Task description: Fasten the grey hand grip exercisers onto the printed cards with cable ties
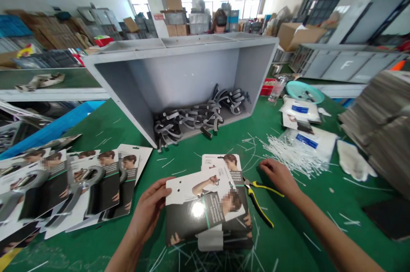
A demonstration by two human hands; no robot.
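Note:
My left hand [153, 206] grips the left edge of a printed card [192, 212], tilted over a stack of similar cards [246, 238] at the front middle. Just right of the stack, pliers with yellow and black handles [258, 203] lie open on the green table. My right hand [277, 174] hovers or rests beyond the pliers, beside a pile of white zip ties [291, 154]. Its fingers are drawn together; whether anything is between them is too small to tell. Packed cards with grey and black hand grips [92, 186] overlap at the left.
A grey bin [188, 75] lies on its side at the back, with several hand grips [192, 116] inside. A white glove [354, 161], plastic bags [317, 146] and stacked cardboard [381, 122] are at the right. A person [220, 20] is behind the bin.

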